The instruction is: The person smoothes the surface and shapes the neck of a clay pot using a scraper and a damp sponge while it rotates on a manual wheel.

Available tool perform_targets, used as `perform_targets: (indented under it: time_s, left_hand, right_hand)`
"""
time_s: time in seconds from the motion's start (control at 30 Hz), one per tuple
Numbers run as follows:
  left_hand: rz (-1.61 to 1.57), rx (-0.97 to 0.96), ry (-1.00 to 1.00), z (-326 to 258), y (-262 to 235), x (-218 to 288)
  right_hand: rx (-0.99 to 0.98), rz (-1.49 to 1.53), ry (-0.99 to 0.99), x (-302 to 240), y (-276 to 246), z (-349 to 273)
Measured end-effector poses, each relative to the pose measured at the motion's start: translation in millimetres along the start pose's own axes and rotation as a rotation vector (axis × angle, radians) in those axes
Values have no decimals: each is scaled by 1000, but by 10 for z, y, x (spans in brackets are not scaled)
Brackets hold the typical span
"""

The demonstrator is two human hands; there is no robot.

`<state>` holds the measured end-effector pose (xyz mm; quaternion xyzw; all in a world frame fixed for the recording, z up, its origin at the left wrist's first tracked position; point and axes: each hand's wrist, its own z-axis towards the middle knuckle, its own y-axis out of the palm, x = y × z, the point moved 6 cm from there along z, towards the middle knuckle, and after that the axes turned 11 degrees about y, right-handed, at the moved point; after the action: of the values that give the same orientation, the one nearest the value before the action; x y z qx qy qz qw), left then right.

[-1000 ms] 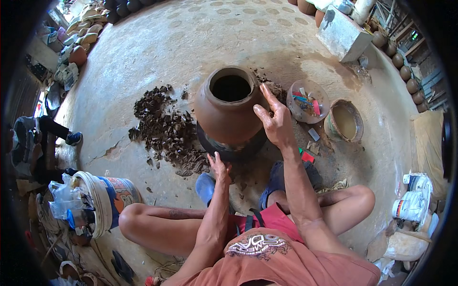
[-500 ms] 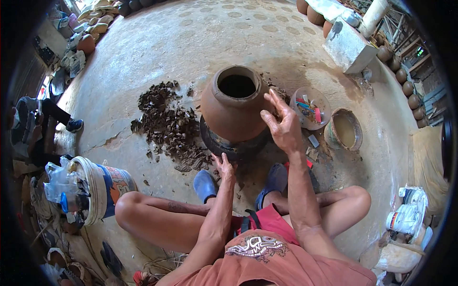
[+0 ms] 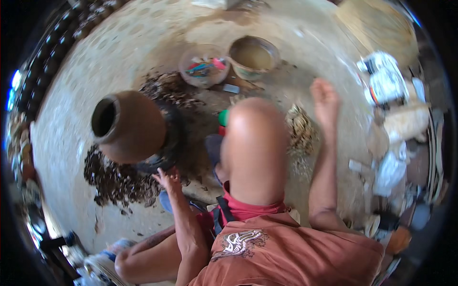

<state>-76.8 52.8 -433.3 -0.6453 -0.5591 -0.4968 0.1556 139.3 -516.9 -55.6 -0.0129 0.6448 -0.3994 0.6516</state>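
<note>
A brown, round-bodied clay pot (image 3: 136,126) with a wide dark mouth stands on a dark round base (image 3: 175,131) to my left. My left hand (image 3: 169,180) is open at the near edge of this base, fingers spread; whether the fingertips touch it I cannot tell. Out to the right, beyond my raised knee, my right hand (image 3: 326,97) reaches over the floor, slightly blurred. Its fingers point forward and nothing shows in them. Nearest to it lies a pale, crumpled, fibrous heap (image 3: 300,126).
Dark clay scraps (image 3: 114,183) lie beside the pot, with more scraps (image 3: 169,90) beyond. A clear bowl (image 3: 205,82) of small coloured tools and a bucket of cloudy water (image 3: 253,69) stand ahead. White containers (image 3: 385,78) and clutter line the right side; many round dark pots (image 3: 52,59) line the far left.
The view has swung to the right, so the pot now appears farther left. My right hand has left the pot's side and moved out right. My right knee has come up; my left hand stays by the base.
</note>
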Motion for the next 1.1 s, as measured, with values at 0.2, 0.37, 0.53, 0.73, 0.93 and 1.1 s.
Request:
perform_targets:
  time_s: [0.2, 0.37, 0.53, 0.73, 0.93, 1.1]
  left_hand:
    - [76, 90, 7, 105, -488, -77]
    - [151, 50, -59, -223, -205, -37]
    - [173, 45, -87, -254, 9, -33]
    - [179, 128, -72, -141, -135, 284]
    - [148, 20, -37, -174, -55, 154]
    - [219, 76, -102, -287, -243, 428]
  right_hand:
    - [-492, -412, 135, 1821, 1145, -974]
    - [-448, -553, -282, 1404, 1902, -1297]
    - [-575, -748, -296, 1715, 2505, -1068]
    - [-573, -225, -357, 604, 2317, -435]
    - [-263, -438, -528, 106, 2689, 1541]
    - [-855, -930, -300, 622, 4096, 1862]
